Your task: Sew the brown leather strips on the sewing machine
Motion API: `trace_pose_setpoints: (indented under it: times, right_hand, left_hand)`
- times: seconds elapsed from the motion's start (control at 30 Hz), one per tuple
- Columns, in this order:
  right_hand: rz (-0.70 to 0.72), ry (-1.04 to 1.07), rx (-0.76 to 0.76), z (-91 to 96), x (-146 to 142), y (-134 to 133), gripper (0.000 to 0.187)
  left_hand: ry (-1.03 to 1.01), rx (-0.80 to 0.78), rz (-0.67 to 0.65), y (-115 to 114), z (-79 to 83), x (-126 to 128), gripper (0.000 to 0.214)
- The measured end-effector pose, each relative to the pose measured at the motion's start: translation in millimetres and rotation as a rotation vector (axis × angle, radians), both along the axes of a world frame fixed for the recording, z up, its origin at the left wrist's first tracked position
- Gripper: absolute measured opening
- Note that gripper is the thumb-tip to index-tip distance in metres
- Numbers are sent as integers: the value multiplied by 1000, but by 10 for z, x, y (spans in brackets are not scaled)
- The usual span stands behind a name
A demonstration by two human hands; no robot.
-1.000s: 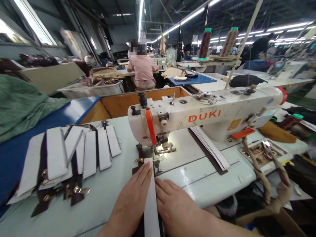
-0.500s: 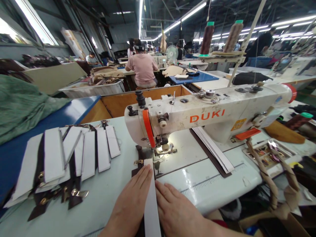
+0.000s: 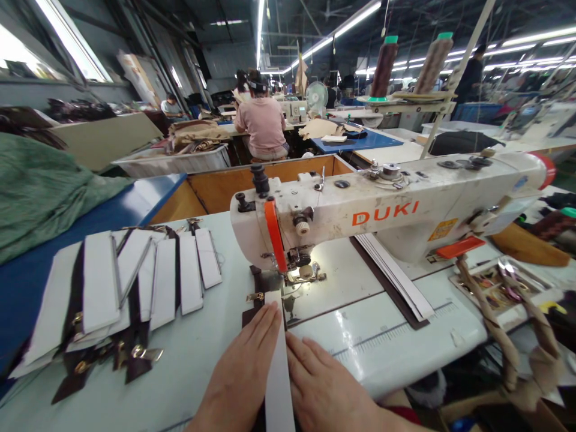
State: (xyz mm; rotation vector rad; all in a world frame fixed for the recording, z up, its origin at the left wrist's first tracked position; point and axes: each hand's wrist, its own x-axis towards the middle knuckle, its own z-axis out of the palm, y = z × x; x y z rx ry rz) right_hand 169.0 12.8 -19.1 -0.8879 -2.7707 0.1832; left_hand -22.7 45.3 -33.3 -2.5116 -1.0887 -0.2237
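1. Dark strap (image 3: 257, 315) faced with a white strip (image 3: 279, 375) is laid flat on the worktop (image 3: 180, 366), directly in front of the sewing machine (image 3: 360, 225). Its far end is brought up to the presser foot (image 3: 306, 275), and a brass fitting (image 3: 254, 297) is carried close to that end.
2. Both hands are spread flat and palm down, with the fingers lying close together, in front of the machine. The left hand (image 3: 240, 369) is pressed along one long edge of the white strip and the right hand (image 3: 326, 384) along the other. Nothing is pinched.
3. The strap is judged to be light and fairly stiff, not fragile, though it could slide on the glossy worktop. It is best held as it is here, by even pressure along both long edges, with the brass fitting left free.
4. Similar strap pieces (image 3: 135, 294) are laid in an overlapping row to the left of the machine. A stack of long strips (image 3: 393, 279) is placed beneath the machine's arm, to the right of the presser foot.
5. The near end of the strap is cut off by the bottom of the frame. The needle and the strap beneath the foot are hard to make out, and whether the strap is leather or coated fabric cannot be told.
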Motion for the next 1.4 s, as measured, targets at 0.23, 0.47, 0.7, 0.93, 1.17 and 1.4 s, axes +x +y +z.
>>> trace_pose_setpoints:
  times: [0.23, 0.47, 0.7, 0.93, 1.17, 1.4]
  right_hand:
    - [-1, 2, 24, -30, 2, 1, 43]
    - [3, 10, -18, 1, 15, 4, 46]
    - [13, 80, 16, 123, 106, 62, 39]
    - [-150, 199, 25, 142, 58, 264, 7]
    - [176, 139, 191, 162, 84, 494, 14]
    - [228, 135, 220, 127, 83, 545, 17]
  left_hand:
    - [4, 12, 16, -12, -18, 15, 51]
    - [28, 95, -37, 3, 78, 69, 46]
    - [69, 26, -21, 32, 157, 66, 49]
    - [10, -50, 43, 35, 168, 54, 50]
    - [-24, -85, 59, -46, 310, 156, 45]
    - [-19, 23, 24, -49, 182, 217, 40]
